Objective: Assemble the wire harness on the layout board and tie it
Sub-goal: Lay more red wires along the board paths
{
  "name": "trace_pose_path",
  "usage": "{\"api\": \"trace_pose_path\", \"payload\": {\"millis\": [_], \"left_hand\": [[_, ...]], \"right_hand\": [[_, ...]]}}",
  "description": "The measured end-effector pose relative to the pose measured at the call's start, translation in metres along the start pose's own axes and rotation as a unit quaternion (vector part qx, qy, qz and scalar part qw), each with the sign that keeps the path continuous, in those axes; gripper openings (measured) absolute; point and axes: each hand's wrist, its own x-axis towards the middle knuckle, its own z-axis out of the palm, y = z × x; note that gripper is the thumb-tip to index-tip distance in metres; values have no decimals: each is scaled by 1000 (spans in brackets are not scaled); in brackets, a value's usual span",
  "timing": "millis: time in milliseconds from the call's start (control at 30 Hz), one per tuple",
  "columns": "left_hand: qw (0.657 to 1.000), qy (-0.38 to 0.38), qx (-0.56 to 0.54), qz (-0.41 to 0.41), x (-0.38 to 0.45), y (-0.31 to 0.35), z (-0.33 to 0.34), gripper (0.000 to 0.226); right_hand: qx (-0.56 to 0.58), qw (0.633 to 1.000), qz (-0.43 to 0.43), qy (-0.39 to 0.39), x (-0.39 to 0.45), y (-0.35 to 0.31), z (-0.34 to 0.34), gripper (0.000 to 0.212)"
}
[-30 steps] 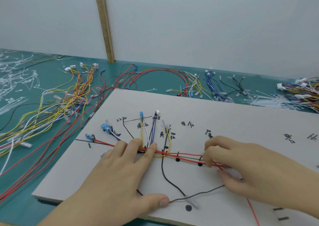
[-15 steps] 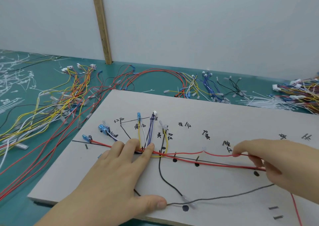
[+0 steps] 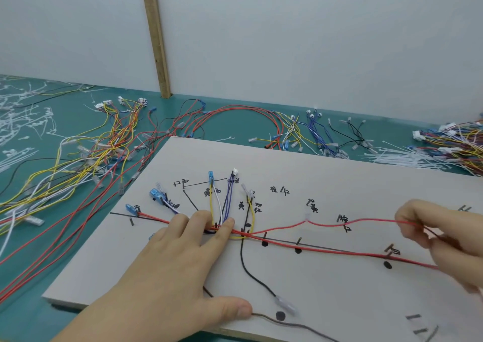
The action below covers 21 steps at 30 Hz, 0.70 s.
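Note:
A grey layout board [image 3: 326, 174] with black marks and dots lies on the green table. Red, yellow, white, blue and black wires meet in a bundle [image 3: 235, 233] at the board's middle left. My left hand [image 3: 180, 268] lies flat on the board, its fingertips pressing that bundle down and its thumb on a grey wire [image 3: 271, 320] near the front edge. My right hand [image 3: 441, 239] is at the right, pinching a red wire [image 3: 366, 221] that runs from the bundle in an arc above the board. Two more red wires [image 3: 326, 250] run along the drawn line.
Loose wire harnesses [image 3: 86, 153] pile up on the table left of the board. More wires [image 3: 300, 132] lie behind it, white cable ties [image 3: 407, 158] and a wire heap [image 3: 460, 143] at the right. A wooden strip [image 3: 156, 38] stands against the white wall.
My right hand has slid right along the red wire, from the board's middle to its right side, pulling the wire out straight. My left hand has stayed pressed on the bundle.

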Motion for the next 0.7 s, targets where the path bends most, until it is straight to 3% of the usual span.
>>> {"api": "trace_pose_path", "payload": {"millis": [67,133,167,233,333,433,533,700], "left_hand": [[1000,-15,-12,8,2,-1,-4,101],[1000,-10,-1,20,3,1,-4,107],[999,-43,-15,17,3,1,-2,112],[992,-105,-67,-11,0,2,1,118],[998,-48,-42,15,2,0,1,114],[1000,-3,-10,3,0,-1,1,96],[1000,-9,-28,-4,-2,-1,2,94],[999,-8,-34,3,3,4,2,106]], "right_hand": [[-62,998,-3,32,-8,9,-9,33],[-131,991,16,-24,-10,21,-15,53],[-174,982,23,-69,-11,26,-17,56],[-203,975,-19,-89,-7,24,-14,55],[-151,982,-104,-55,9,5,0,39],[-142,968,-193,-77,33,-10,21,28],[-196,948,-237,-76,55,-14,32,48],[-234,918,-256,-193,67,-11,40,38]]}}
